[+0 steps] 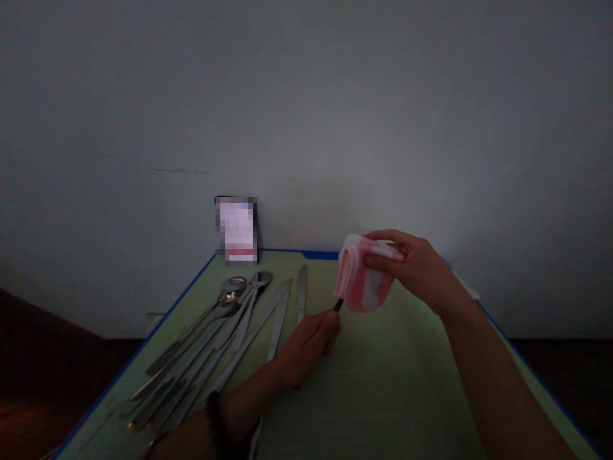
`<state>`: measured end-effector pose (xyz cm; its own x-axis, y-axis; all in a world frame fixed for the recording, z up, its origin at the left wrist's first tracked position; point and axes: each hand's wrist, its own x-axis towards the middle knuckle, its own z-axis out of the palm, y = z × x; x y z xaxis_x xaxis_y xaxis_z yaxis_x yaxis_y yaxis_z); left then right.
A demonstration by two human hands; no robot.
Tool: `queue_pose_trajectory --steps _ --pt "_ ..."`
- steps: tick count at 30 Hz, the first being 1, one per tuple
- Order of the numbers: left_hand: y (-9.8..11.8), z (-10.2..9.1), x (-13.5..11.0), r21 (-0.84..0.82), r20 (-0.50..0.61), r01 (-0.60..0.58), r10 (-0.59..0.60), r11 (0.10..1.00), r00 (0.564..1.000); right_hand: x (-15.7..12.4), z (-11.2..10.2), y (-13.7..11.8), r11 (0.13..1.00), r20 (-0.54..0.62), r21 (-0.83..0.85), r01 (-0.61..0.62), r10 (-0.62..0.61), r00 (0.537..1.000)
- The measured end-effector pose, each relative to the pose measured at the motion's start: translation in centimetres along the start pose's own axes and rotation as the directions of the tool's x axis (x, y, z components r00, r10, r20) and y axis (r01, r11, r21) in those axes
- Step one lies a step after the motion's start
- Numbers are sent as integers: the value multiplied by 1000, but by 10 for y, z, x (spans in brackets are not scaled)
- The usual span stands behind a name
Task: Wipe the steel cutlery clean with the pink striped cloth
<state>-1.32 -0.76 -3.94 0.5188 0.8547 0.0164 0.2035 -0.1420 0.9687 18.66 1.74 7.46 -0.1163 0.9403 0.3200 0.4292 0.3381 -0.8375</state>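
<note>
My right hand [405, 259] is closed on a folded pink-and-white cloth [368, 281], pinching it at its upper right side. Just below and left of the cloth, my left hand [313, 338] grips a thin, dark-looking handle [338, 305]. The handle's upper end disappears behind or into the cloth, so I cannot tell what kind of utensil it is. Left of my left hand lie several table knives [278, 319], some partly hidden behind my forearm. Further left, spoons [234, 285] and other metal cutlery are spread in a loose pile.
A phone with a lit, blurred screen [237, 230] leans against the grey wall [306, 115] at the table's back left. The pale green tabletop [393, 383] has a blue edge. Something white [467, 284] sits behind my right wrist at the table's far right.
</note>
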Motion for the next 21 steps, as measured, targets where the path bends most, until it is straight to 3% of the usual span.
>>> queue_pose_trajectory --steps 3,7,10,14,17,21 --pt "-3 1 0 21 22 8 -9 1000 1000 -1 9 -5 999 -139 40 4 2 990" --pt "-3 1 2 -1 27 17 -17 1000 999 -1 49 6 934 -346 356 10 122 930" --pt "-1 0 3 -5 45 37 -37 999 998 2 78 19 767 -252 639 -62 284 925" --pt "-3 2 2 -46 61 49 -46 998 997 0 95 24 613 -184 789 -44 305 934" --pt "-7 4 2 -132 92 67 -55 989 994 -8 103 21 613 -182 789 -33 285 941" --pt "-9 4 3 -244 78 111 -94 963 993 -17 116 24 731 -235 672 -114 357 904"
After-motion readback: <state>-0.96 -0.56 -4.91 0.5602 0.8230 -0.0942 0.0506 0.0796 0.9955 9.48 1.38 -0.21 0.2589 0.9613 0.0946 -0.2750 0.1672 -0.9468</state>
